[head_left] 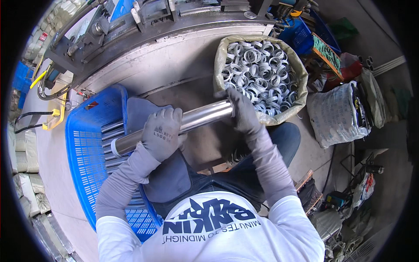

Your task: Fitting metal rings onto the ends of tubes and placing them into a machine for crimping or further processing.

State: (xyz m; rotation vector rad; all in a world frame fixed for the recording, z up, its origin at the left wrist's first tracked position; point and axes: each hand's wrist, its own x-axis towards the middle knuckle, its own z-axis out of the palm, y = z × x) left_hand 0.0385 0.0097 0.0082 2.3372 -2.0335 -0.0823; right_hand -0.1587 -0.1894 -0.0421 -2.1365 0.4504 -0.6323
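Observation:
A shiny metal tube [205, 117] slants across my lap, its right end higher in the picture. My left hand [163, 133], in a grey glove, is closed around the tube left of its middle. A pale ring [115, 147] encircles the tube's left end. My right hand [244, 111], also gloved, closes over the right end; whether a ring sits under those fingers is hidden. Beyond it stands a sack [301, 81] full of loose grey rings [262, 72]. Under the tube's left end is a blue plastic basket [83, 153] with several metal tubes [112, 133] lying in it.
A machine bench [174, 28] with metal fixtures runs along the far side. A stuffed white sack [336, 115] stands to the right, near blue crates [301, 37]. A grey pad [168, 181] hangs over the basket's edge beside my leg. Wrapped bundles [28, 148] line the far left.

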